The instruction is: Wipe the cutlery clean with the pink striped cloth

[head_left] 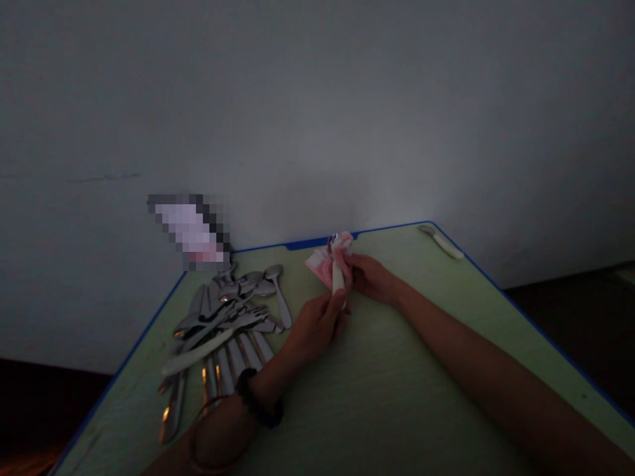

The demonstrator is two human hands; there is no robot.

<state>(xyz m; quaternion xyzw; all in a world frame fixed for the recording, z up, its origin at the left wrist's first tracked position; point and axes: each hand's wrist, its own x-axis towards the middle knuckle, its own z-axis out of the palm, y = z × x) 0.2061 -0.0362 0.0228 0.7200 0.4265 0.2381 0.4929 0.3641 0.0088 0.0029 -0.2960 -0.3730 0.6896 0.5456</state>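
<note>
My left hand (320,324) is closed around the lower end of a white-handled fork (338,276), which points up and away over the table. A pink and white cloth (323,266) is bunched about the fork's upper part. What look like tines show at the top, though the cloth hides most of the head. My right hand (371,277) pinches the cloth from the right side, its fingertips partly hidden behind the folds. Close to my left forearm lies a pile of metal cutlery (238,311), with spoons, forks and knives overlapping.
A pale green table (397,370) with a blue edge stands against a grey wall (317,119). Another white-handled utensil (446,246), apparently a fork, lies at the far right corner. A phone-like object (186,228), blurred out, leans at the far left corner.
</note>
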